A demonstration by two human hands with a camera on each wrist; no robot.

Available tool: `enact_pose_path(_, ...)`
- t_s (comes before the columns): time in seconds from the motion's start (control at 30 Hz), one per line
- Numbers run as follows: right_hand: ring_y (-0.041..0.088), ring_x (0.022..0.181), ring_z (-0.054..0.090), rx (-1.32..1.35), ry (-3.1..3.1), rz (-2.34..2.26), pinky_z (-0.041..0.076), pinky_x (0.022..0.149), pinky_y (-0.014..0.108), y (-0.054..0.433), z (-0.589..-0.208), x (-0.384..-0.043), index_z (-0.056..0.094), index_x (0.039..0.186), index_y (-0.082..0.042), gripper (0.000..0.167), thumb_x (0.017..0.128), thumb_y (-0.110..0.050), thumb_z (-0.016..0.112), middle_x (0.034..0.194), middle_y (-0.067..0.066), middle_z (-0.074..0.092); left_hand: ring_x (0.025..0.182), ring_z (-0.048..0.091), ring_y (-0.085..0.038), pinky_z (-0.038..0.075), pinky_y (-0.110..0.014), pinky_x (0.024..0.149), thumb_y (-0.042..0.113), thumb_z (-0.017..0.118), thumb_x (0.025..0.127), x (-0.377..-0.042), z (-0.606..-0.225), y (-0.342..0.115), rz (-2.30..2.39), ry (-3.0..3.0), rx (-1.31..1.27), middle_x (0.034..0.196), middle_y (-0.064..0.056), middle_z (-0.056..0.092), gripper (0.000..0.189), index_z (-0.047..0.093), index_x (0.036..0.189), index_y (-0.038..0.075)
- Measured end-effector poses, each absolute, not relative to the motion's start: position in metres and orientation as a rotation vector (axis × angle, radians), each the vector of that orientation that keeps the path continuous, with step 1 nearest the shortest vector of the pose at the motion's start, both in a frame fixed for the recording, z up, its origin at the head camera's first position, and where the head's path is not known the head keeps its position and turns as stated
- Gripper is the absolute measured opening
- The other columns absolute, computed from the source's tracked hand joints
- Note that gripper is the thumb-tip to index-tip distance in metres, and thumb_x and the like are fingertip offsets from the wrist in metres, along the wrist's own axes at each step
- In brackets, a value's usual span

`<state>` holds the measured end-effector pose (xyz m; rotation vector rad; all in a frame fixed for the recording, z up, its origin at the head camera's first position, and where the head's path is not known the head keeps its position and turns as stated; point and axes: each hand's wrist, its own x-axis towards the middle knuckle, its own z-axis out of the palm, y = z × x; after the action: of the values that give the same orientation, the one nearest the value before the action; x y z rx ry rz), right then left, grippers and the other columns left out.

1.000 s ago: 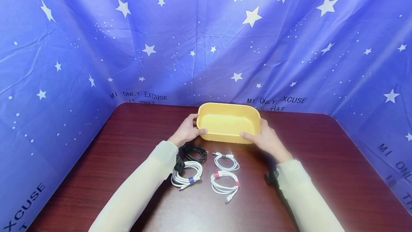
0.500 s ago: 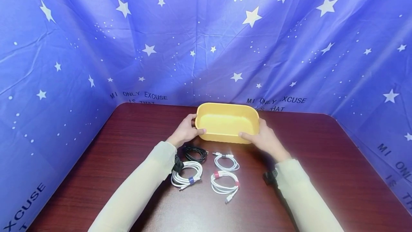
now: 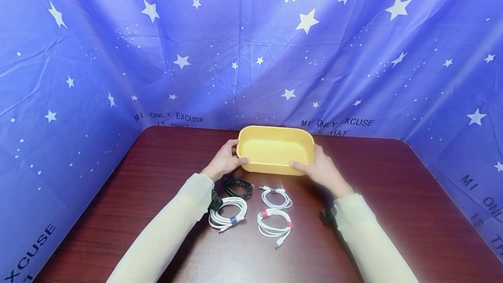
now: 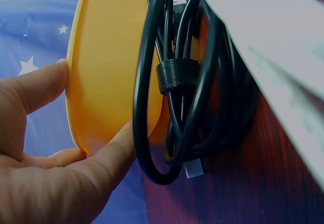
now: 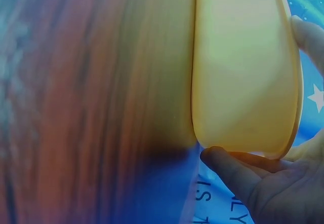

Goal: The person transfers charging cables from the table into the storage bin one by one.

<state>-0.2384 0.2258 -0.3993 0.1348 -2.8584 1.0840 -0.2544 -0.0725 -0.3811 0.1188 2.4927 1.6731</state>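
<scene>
While your left hand (image 3: 224, 160) holds one end of the yellow box (image 3: 271, 168), your right hand (image 3: 327, 170) holds the other. Left grip: thumb on the near rim, other fingers around that end, one fingertip on the far rim in your left wrist view. Right grip: same deal, thumb over the near side, fingers round the end. Box is at the far part of the dark red surface (image 3: 385, 187), opening up and facing you, inside bottom visible; can't tell whether its base touches the wood.

Four coiled cables lie between your arms, nearer you than the box, roughly two by two. Far left, near your left hand: black cable (image 3: 236, 181), with a black tie (image 4: 177, 75) and a silver plug (image 4: 194, 168) in your left wrist view. Below that, white cable with a blue tie (image 3: 234, 220), partly behind the black wrist gadget (image 3: 215, 200) on your left arm. Far right, a thinner white cable with a black tie (image 3: 273, 191). Near right, a white cable with two red ties (image 3: 264, 214), plug end pointing toward you.

You've got pale sleeves (image 3: 165, 226) on both arms. Blue curtain (image 3: 235, 82) with white stars and black lettering hangs behind and at both sides.
</scene>
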Motion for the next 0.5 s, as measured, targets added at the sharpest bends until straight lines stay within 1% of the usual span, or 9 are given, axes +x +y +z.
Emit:
enact_pose_path(0.2, 0.028, 0.087, 0.058, 0.156, -2.844, 1.078, 0.048, 0.079, 0.043, 0.2242, -0.3999, -0.2388, 0.035, 0.137, -0.003, 0.103, 0.068, -0.070, 0.071, 0.107, 0.013, 0.056, 0.103, 0.061, -0.027, 0.049, -0.036, 0.091, 0.004, 0.075, 0.080, -0.2536, -0.3811, -0.0738, 1.665, 2.498, 0.110, 0.118, -0.020, 0.060, 0.072, 0.037, 0.141, 0.001)
enact_pose_path(0.4, 0.029, 0.090, 0.058, 0.123, -2.871, 1.067, 0.049, 0.080, 0.044, 0.2230, -0.3999, -0.2392, 0.030, 0.141, 0.000, 0.111, 0.067, -0.072, 0.069, 0.109, 0.016, 0.056, 0.104, 0.060, -0.027, 0.048, -0.037, 0.092, 0.004, 0.076, 0.080, -0.2533, -0.3796, -0.0749, 1.661, 2.495, 0.104, 0.118, -0.019, 0.060, 0.072, 0.037, 0.141, 0.001)
enact_pose_path(0.5, 0.029, 0.090, 0.058, 0.128, -2.872, 1.070, 0.049, 0.080, 0.044, 0.2221, -0.3996, -0.2394, 0.029, 0.142, 0.001, 0.111, 0.067, -0.071, 0.070, 0.109, 0.017, 0.056, 0.103, 0.060, -0.027, 0.049, -0.036, 0.091, 0.004, 0.076, 0.080, -0.2534, -0.3796, -0.0757, 1.665, 2.490, 0.100, 0.118, -0.019, 0.060, 0.072, 0.037, 0.141, 0.002)
